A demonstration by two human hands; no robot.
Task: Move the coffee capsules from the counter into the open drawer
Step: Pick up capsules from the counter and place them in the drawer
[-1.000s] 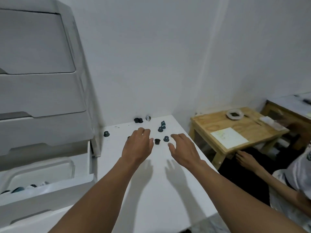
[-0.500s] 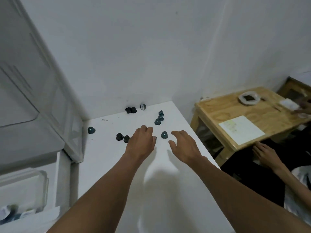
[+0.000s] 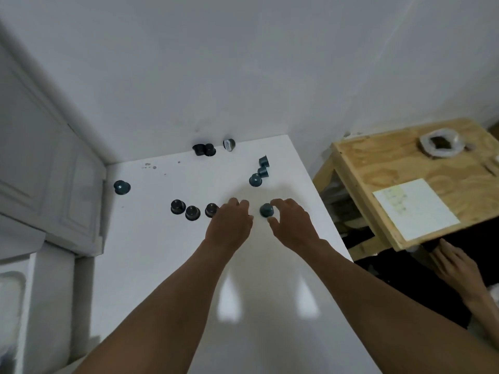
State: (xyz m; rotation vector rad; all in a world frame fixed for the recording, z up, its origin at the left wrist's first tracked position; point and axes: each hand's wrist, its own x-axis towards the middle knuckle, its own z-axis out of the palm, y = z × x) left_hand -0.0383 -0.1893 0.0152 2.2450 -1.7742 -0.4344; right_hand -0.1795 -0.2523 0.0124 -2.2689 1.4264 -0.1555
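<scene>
Head view had the coffee capsules (image 3: 177, 206) scattered over the far half of the white worktop (image 3: 167, 265), most standing rim-down and one lying on its side by the wall. The open drawer (image 3: 12, 292) showed only as a pale corner at the lower left, well apart from them. My right hand (image 3: 293, 225) had thumb and forefinger curled round the teal capsule (image 3: 266, 210), one on each side; whether they pressed it I could not tell. My left hand (image 3: 229, 224) lay knuckles-up just beside a dark capsule (image 3: 211, 210). Its fingers (image 3: 237, 205) were bent down with the tips hidden, so I could not tell whether they held anything. I judged these little cups to be very light, stiff-walled but easily dented, with a smooth skin likely to skid on the glossy top. The sure hold seemed to be across the tapered body just above the flared rim, with a gentle pinch rather than a squeeze.
</scene>
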